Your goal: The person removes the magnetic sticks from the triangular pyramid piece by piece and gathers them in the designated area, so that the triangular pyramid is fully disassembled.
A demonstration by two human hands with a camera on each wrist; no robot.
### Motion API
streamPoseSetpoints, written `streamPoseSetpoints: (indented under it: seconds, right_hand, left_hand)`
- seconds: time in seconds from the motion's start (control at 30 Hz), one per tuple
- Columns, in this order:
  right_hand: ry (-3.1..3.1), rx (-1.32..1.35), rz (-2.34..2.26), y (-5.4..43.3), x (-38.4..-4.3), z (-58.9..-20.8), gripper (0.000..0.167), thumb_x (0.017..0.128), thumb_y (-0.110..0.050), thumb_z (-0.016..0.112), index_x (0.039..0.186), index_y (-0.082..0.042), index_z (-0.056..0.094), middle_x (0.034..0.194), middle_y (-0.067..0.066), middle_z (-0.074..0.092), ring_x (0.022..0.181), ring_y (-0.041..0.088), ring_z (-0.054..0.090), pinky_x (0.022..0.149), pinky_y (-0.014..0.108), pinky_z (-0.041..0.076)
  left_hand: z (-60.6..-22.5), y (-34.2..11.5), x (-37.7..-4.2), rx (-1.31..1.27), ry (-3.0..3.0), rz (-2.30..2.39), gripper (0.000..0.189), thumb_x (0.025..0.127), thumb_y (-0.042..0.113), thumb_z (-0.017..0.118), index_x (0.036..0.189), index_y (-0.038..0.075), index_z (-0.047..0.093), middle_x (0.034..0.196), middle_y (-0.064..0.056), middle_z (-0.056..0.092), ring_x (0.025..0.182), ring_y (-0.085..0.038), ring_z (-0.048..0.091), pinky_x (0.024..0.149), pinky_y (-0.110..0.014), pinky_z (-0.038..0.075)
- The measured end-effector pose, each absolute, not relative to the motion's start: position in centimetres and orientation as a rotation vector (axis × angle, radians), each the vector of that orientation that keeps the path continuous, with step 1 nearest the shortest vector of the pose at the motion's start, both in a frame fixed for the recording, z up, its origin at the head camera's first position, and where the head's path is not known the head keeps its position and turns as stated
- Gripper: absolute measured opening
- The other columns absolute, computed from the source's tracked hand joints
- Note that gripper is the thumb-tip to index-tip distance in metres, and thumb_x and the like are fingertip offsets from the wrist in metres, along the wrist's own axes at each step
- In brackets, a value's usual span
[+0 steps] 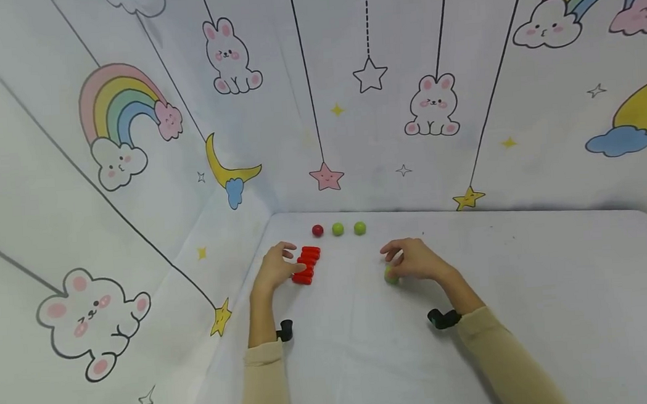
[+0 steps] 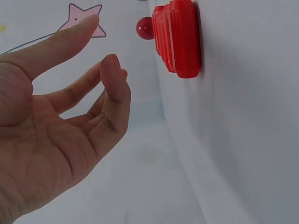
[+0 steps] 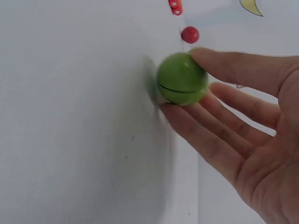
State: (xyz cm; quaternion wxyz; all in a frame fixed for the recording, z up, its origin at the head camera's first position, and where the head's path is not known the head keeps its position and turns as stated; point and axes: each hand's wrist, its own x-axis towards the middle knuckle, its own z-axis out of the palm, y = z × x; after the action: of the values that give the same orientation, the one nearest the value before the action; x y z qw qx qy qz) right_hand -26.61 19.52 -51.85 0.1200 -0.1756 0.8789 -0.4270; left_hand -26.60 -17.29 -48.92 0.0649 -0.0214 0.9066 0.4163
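Observation:
Between thumb and fingers, my right hand (image 1: 416, 259) pinches a shiny green ball (image 3: 182, 79) low over the white table. A dark seam line runs around this ball in the right wrist view. My left hand (image 1: 276, 268) hovers by a column of several red ridged plastic pieces (image 1: 306, 265), its fingers loosely bent and nothing in them. From the left wrist view, those red pieces (image 2: 180, 39) lie side by side on the cloth, apart from the fingertips. The thumb overlaps one of them in the head view.
Toward the back of the table, a red ball (image 1: 317, 231) and two green balls, one in the middle (image 1: 338, 229) and one at the right (image 1: 360, 228), stand in a row. Printed white cloth walls (image 1: 273, 106) rise behind and at the left. White cloth covers the table (image 1: 529, 288).

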Motion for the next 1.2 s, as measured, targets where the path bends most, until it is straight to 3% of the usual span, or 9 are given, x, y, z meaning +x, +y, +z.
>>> streamPoseSetpoints:
  seconds: [0.2,0.73,1.2]
  right_hand:
    - [2.769,-0.428,-1.314,19.2,-27.7,-51.9,0.049,0.082,-0.007,0.086,0.128,-0.003,0.069,0.119,0.018,0.072,0.104,0.030,0.074,0.085,0.045,0.060]
    - [2.953,-0.220,-1.459,15.6,-32.6,-53.1,0.043,0.084,0.001,0.081,0.126,0.001,0.068,0.126,0.016,0.066,0.114,0.033,0.070,0.090,0.045,0.059]
    - [3.102,-0.283,-1.253,14.0,-34.7,-54.4,0.036,0.083,0.005,0.078,0.118,0.003,0.071,0.125,0.022,0.061,0.110,0.036,0.067,0.094,0.048,0.056]
  left_hand:
    - [-48.7,-15.4,-26.4,0.042,2.689,1.258,0.056,0.091,0.020,0.082,0.140,0.009,0.058,0.130,-0.016,0.062,0.111,-0.031,0.061,0.086,-0.042,0.061]
    - [-48.7,-14.9,-26.6,0.133,2.653,1.253,0.055,0.090,0.022,0.083,0.138,0.010,0.060,0.123,-0.014,0.064,0.101,-0.027,0.063,0.083,-0.039,0.058]
    - [-48.8,-14.8,-26.6,0.129,2.621,1.237,0.055,0.090,0.021,0.083,0.138,0.011,0.059,0.120,-0.012,0.063,0.099,-0.026,0.062,0.081,-0.038,0.059]
